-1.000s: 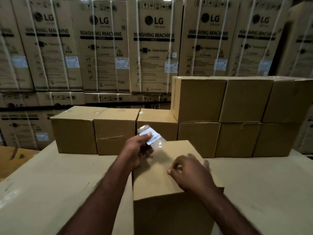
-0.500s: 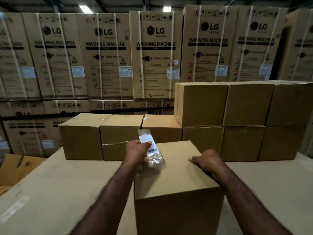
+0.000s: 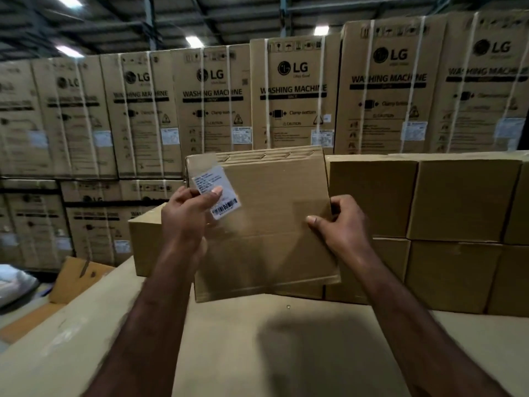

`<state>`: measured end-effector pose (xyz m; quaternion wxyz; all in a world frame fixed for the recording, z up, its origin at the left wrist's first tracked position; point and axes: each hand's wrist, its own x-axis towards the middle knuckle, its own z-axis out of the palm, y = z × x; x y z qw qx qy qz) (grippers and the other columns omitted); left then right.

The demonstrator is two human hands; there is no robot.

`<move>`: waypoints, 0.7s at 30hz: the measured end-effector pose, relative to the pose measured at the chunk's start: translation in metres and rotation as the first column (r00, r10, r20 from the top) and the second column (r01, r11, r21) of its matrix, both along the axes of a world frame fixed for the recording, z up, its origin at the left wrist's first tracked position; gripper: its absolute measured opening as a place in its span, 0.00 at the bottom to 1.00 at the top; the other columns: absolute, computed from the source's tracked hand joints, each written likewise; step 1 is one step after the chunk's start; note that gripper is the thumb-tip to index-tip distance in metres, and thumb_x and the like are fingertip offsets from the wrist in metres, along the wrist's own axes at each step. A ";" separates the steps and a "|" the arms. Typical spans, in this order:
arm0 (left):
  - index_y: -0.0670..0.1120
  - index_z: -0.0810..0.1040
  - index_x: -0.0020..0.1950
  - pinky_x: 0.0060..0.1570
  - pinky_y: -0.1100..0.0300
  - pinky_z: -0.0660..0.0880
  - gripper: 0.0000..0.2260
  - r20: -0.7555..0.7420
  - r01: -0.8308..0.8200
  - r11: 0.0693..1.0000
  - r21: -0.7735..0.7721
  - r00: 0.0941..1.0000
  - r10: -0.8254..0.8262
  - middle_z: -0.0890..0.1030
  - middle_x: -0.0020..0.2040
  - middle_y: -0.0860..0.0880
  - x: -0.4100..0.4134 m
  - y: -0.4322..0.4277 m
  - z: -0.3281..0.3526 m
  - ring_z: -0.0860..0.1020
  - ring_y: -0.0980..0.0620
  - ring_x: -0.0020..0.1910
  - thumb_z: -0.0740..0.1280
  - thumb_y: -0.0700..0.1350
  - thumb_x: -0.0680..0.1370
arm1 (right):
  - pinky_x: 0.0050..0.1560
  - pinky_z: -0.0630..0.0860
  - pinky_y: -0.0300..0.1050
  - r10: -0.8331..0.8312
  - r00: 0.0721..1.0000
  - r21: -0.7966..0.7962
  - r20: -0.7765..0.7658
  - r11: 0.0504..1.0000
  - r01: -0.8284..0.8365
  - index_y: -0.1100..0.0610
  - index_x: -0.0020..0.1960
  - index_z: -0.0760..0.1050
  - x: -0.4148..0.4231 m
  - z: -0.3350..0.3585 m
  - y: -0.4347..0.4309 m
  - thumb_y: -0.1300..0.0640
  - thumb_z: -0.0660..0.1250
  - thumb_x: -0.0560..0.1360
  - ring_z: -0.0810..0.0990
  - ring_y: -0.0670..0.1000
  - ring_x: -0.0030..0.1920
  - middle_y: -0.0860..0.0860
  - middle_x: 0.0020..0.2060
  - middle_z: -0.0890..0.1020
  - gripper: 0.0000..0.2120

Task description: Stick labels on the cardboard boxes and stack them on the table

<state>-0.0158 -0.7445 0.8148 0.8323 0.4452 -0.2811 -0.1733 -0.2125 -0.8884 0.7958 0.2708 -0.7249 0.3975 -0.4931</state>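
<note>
Our right hand [image 3: 340, 224] grips the box [image 3: 272, 222] edge, holding a face toward us for the label [image 3: 206, 179] our left hand [image 3: 186, 213] pinches.

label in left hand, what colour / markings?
White label with dark printed text and a black barcode at its lower end; head view.

held box [image 3: 272, 239]: plain brown corrugated cardboard, matt, with bare fluting along the top edge and small metal-looking staples [image 3: 263, 156]
label [image 3: 216, 196]: white printed paper under clear glossy film that catches the light
stacked boxes [image 3: 458, 202]: the same matt brown cardboard, unprinted
desk [image 3: 243, 353]: pale beige top, matt, smooth-looking
washing machine cartons [image 3: 292, 110]: matt printed cardboard with white paper stickers
straps [image 3: 267, 96]: white, plastic-looking
roof beams [image 3: 148, 12]: dull grey metal
</note>
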 end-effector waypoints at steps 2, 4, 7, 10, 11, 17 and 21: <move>0.42 0.81 0.42 0.49 0.45 0.82 0.04 0.052 0.037 0.999 0.034 0.998 -0.039 0.81 0.59 0.38 0.003 -0.003 -0.002 0.84 0.42 0.51 0.75 0.38 0.71 | 0.47 0.78 0.46 -0.002 0.999 -0.014 0.041 1.000 0.003 0.52 0.60 0.71 0.007 -0.004 -0.012 0.53 0.78 0.70 0.77 0.50 0.53 0.48 0.54 0.76 0.23; 0.43 0.79 0.38 0.46 0.48 0.82 0.06 0.121 0.036 0.995 0.093 0.992 -0.047 0.79 0.62 0.37 0.009 -0.008 -0.003 0.84 0.42 0.51 0.75 0.38 0.72 | 0.43 0.77 0.44 -0.033 0.997 -0.021 0.075 0.999 0.034 0.53 0.60 0.71 0.014 -0.009 -0.024 0.54 0.78 0.69 0.77 0.50 0.52 0.49 0.54 0.77 0.24; 0.43 0.79 0.36 0.42 0.53 0.81 0.07 0.273 -0.051 0.975 0.216 0.962 -0.010 0.75 0.68 0.40 0.022 -0.024 0.000 0.83 0.44 0.53 0.76 0.40 0.72 | 0.43 0.76 0.43 -0.069 0.992 -0.032 0.108 0.997 0.073 0.54 0.59 0.72 0.028 -0.020 -0.040 0.55 0.79 0.69 0.78 0.50 0.51 0.51 0.54 0.79 0.23; 0.39 0.79 0.41 0.38 0.59 0.81 0.08 0.341 -0.078 0.957 0.278 0.940 -0.022 0.74 0.70 0.42 0.037 -0.048 0.002 0.83 0.46 0.52 0.76 0.41 0.71 | 0.42 0.73 0.41 -0.087 0.988 -0.042 0.129 0.995 0.094 0.55 0.59 0.72 0.042 -0.025 -0.059 0.57 0.78 0.69 0.78 0.51 0.52 0.52 0.54 0.79 0.22; 0.38 0.79 0.42 0.36 0.61 0.80 0.09 0.347 -0.079 0.950 0.301 0.937 -0.033 0.73 0.71 0.42 0.042 -0.057 0.004 0.83 0.46 0.52 0.76 0.41 0.71 | 0.42 0.72 0.40 -0.099 0.986 -0.044 0.132 0.993 0.105 0.55 0.59 0.72 0.046 -0.026 -0.065 0.57 0.78 0.69 0.78 0.52 0.53 0.52 0.54 0.79 0.22; 0.40 0.79 0.43 0.34 0.63 0.80 0.07 0.370 -0.044 0.934 0.356 0.924 -0.097 0.71 0.72 0.39 0.082 -0.116 0.001 0.84 0.49 0.48 0.76 0.41 0.72 | 0.45 0.76 0.45 -0.169 0.978 -0.050 0.125 0.983 0.176 0.55 0.60 0.72 0.072 -0.026 -0.111 0.58 0.77 0.70 0.77 0.51 0.53 0.51 0.54 0.78 0.22; 0.40 0.79 0.40 0.40 0.57 0.82 0.08 0.372 0.002 0.956 0.293 0.921 -0.116 0.69 0.74 0.45 0.107 -0.162 -0.010 0.83 0.47 0.54 0.76 0.41 0.71 | 0.44 0.73 0.43 -0.218 0.970 -0.057 0.111 0.973 0.225 0.55 0.60 0.71 0.092 -0.029 -0.145 0.57 0.76 0.71 0.75 0.49 0.53 0.51 0.55 0.77 0.21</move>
